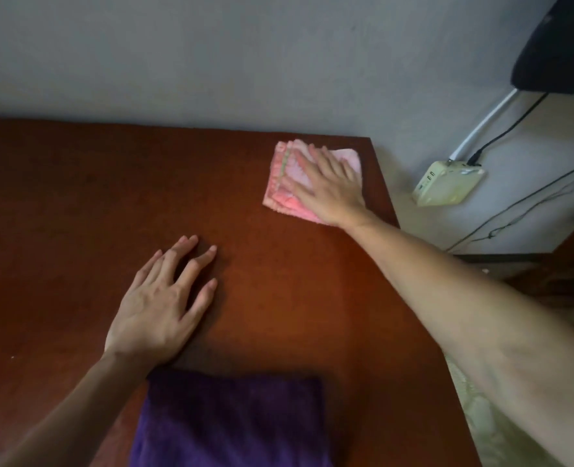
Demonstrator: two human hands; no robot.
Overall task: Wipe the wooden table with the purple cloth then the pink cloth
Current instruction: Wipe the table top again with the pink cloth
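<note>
At the near edge of the counter (76,197) lies the purple cloth (231,419), folded and untouched by either hand. Just beyond it the left hand (159,305) rests flat, fingers spread, holding nothing. Toward the far right corner the right hand (329,187) presses flat on the pink cloth (285,183) — so the pink stage seems underway. Next, likely, steady sweeps across the counter — pressure kept even.

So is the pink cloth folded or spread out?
Folded: the pink cloth shows stacked layered edges on its left side, under the flat right hand.
</note>
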